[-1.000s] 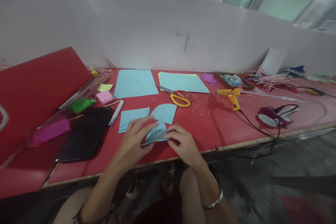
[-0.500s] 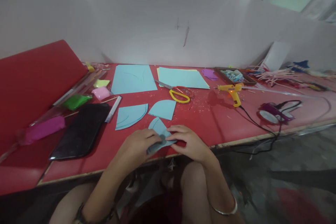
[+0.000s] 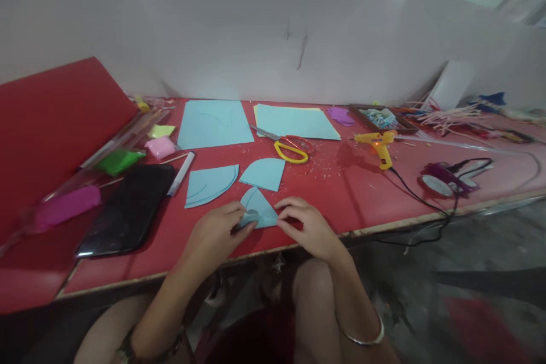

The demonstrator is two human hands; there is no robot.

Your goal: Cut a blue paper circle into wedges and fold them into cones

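Observation:
A light blue quarter-circle paper piece (image 3: 259,208) lies at the table's front edge between my hands, a curved pen line on it. My left hand (image 3: 217,234) pinches its left edge between thumb and fingers. The thumb and fingertips of my right hand (image 3: 310,228) close on its right corner. Just beyond are two similar cut pieces, one blue paper piece (image 3: 211,185) to the left and another blue paper piece (image 3: 263,174) nearer the middle. Scissors (image 3: 290,151) with yellow and red handles lie behind them, blades pointing left.
Blue sheets (image 3: 215,125) lie at the back. To the right are a yellow glue gun (image 3: 377,145) with its cord, a tape roll (image 3: 439,183) and a tray (image 3: 407,127) of scraps. On the left sit a black phone-like slab (image 3: 128,210), a marker (image 3: 181,173) and clay packets (image 3: 160,148).
The blue piece has gone from bent up at its near edge to lying flatter. My left hand has shifted slightly left, and the view has tilted a little.

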